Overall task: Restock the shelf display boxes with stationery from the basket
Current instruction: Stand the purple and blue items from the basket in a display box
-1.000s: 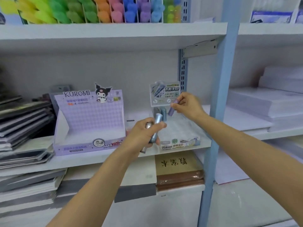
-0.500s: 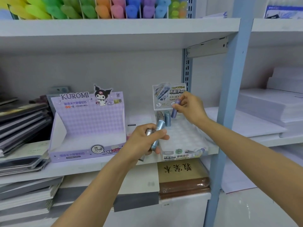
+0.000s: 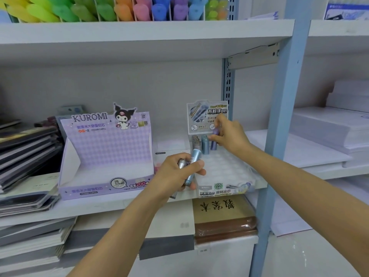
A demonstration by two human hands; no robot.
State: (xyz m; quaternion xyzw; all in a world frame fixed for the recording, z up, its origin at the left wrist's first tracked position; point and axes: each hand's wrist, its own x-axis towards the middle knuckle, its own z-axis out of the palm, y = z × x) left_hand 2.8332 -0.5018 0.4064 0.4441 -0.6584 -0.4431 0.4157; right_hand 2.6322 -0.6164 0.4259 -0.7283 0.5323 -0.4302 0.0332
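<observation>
— On the middle shelf, right of centre: what does the right hand [image 3: 229,136] have?
— A purple tube [image 3: 214,143], pinched between thumb and fingertips. The tube is upright, with its lower end at the back row of the white display box [image 3: 225,170]. Whether it sits in a cell, I cannot tell.
— Neighbours in that row?
— Two standing: a teal tube [image 3: 205,144] just beside the purple one, and a grey tube [image 3: 196,141] to the left of that. The rest of the tray is white honeycomb cells.
— Left hand [image 3: 177,174]?
— It is held before the box's front-left corner, fingers curled round a bundle. A blue tube [image 3: 192,166] slants up past the thumb, with a silver tube [image 3: 181,162] touching it. Whether more are in the fist, I cannot tell.
— Surroundings?
— A Kuromi box [image 3: 105,148], purple, stands on the same shelf [image 3: 99,206] to the left, apart from the white box. Notebooks [image 3: 26,148] are stacked at the far left. Coloured highlighters [image 3: 119,9] are on the shelf above.
</observation>
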